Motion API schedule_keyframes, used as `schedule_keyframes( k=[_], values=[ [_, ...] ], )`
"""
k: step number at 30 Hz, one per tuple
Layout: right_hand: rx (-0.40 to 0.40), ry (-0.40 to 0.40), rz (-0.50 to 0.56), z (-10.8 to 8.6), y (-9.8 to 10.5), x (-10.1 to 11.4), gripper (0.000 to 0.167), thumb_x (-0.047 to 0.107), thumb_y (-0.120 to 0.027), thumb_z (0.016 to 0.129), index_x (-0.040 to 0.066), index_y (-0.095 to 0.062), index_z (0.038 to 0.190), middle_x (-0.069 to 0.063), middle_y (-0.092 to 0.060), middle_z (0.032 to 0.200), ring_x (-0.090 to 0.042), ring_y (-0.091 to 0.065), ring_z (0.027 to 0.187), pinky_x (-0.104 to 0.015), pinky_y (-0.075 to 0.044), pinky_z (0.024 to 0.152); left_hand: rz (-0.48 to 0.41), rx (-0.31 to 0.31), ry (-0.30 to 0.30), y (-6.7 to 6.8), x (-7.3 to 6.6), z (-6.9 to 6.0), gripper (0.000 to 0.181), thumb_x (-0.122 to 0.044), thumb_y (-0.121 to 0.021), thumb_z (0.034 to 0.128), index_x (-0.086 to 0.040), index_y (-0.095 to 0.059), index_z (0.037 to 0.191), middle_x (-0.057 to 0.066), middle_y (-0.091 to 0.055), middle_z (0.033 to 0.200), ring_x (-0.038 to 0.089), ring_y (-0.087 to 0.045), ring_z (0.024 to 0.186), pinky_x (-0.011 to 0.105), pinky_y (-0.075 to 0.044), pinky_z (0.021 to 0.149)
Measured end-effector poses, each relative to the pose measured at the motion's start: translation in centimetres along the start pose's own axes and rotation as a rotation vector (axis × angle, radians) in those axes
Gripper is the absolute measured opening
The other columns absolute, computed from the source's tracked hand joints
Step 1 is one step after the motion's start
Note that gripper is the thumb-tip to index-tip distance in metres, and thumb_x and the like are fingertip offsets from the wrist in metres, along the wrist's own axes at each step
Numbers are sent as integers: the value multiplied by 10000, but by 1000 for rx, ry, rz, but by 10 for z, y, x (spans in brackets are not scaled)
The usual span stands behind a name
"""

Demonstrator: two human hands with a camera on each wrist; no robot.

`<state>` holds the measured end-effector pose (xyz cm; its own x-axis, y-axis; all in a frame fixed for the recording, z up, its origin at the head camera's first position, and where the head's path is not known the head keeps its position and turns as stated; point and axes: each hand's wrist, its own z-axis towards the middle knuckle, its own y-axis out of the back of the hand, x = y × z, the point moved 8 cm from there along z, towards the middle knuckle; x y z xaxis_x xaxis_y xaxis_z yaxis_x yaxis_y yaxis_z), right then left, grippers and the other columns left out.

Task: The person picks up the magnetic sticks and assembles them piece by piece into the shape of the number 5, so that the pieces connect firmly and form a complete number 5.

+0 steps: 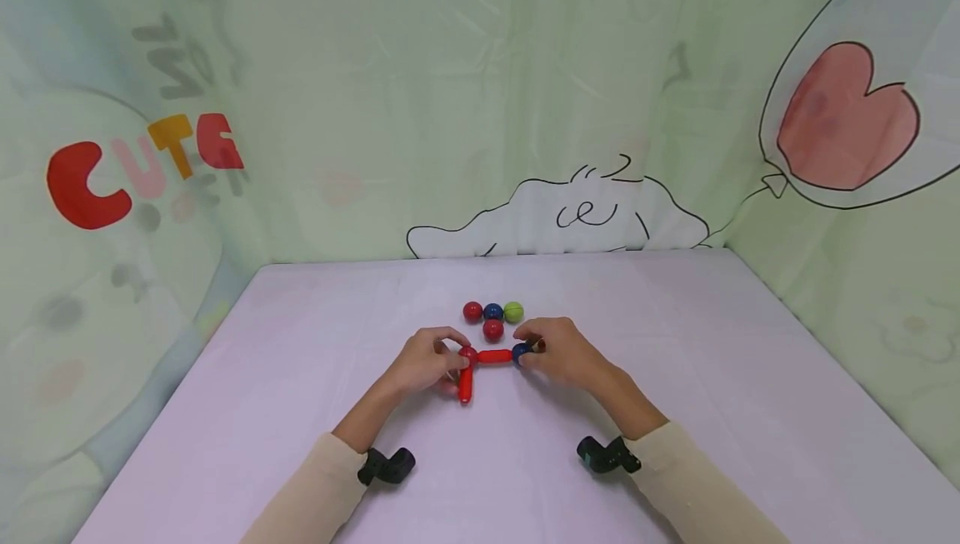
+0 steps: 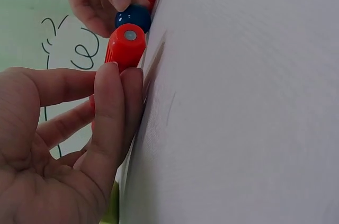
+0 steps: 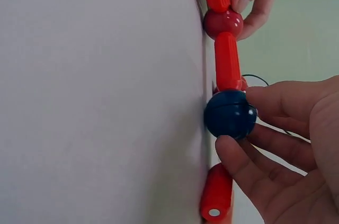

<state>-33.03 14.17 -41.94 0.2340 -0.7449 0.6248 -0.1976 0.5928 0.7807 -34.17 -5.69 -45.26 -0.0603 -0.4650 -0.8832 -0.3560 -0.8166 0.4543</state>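
Observation:
Several red magnetic sticks and two balls lie joined on the table. My left hand (image 1: pixel 431 358) pinches the red ball (image 3: pixel 223 23) at the left corner. From that ball one red stick (image 1: pixel 466 386) points toward me, its grey end facing the left wrist camera. Another red stick (image 1: pixel 495 356) runs across to a blue ball (image 3: pixel 231 115). My right hand (image 1: pixel 558 350) holds this blue ball between thumb and fingers. In the right wrist view, a further red stick (image 3: pixel 216 195) lies beside the right thumb; whether it touches the blue ball cannot be told.
Just beyond the hands sit several loose balls: a red ball (image 1: pixel 472 311), a blue ball (image 1: pixel 492 311), a green ball (image 1: pixel 513 311) and a nearer red ball (image 1: pixel 492 330). The pale table (image 1: pixel 300 361) meets a printed curtain (image 1: pixel 337 111) at the back.

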Motion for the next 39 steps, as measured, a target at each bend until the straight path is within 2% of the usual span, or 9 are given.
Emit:
schedule_keyframes(
  k=[5, 11, 15, 21, 28, 33, 39],
  values=[
    [-12, 31, -11, 4, 9, 3, 309, 97, -701, 947, 55, -690, 1253, -91, -693, 1148, -235, -618, 1054, -375, -580, 869, -14, -7, 4, -1, 2, 2, 253, -119, -695, 921, -84, -699, 1171, 103, -636, 890, 190, -660, 600, 284, -570, 632],
    [-34, 66, -89, 12, 20, 7, 305, 87, -680, 959, 48, -685, 1262, -113, -696, 1173, -251, -616, 1078, -406, -569, 903, -69, 1, 10, -4, 4, 5, 263, -100, -690, 919, -44, -690, 1176, 114, -644, 995, 193, -676, 642, 299, -595, 656],
    [-43, 77, -125, 16, 27, 10, 300, 66, -680, 955, 47, -685, 1254, -112, -699, 1149, -260, -623, 1078, -414, -568, 912, -103, 12, 4, -3, 4, 5, 270, -98, -677, 925, -32, -688, 1186, 117, -657, 1010, 204, -680, 655, 305, -599, 654],
    [-18, 76, -148, 22, 31, 7, 296, 38, -670, 954, 38, -679, 1250, -114, -693, 1138, -258, -616, 1054, -405, -567, 905, -124, 19, -6, -2, 3, 6, 290, -106, -662, 927, -47, -699, 1208, 106, -668, 1015, 207, -679, 622, 304, -593, 639],
    [18, 39, -160, 26, 30, -1, 298, 47, -692, 942, 46, -686, 1240, -77, -682, 1078, -229, -607, 998, -358, -575, 854, -131, 18, -23, -1, 3, 6, 290, -105, -654, 931, -43, -704, 1210, 119, -654, 994, 195, -660, 596, 294, -584, 618],
    [47, 4, -169, 26, 29, -6, 273, 30, -696, 928, 45, -705, 1200, -73, -679, 1035, -232, -607, 969, -367, -576, 854, -149, 22, -23, -1, 5, 7, 286, -113, -656, 944, -45, -705, 1217, 117, -663, 975, 188, -650, 596, 283, -577, 612],
    [83, -62, -206, 22, 30, -9, 256, 50, -719, 909, 40, -708, 1165, -71, -653, 992, -245, -574, 978, -347, -588, 796, -159, 31, -35, -1, 5, 7, 285, -109, -648, 953, -39, -707, 1223, 102, -687, 951, 179, -658, 597, 277, -575, 610]
  ],
)
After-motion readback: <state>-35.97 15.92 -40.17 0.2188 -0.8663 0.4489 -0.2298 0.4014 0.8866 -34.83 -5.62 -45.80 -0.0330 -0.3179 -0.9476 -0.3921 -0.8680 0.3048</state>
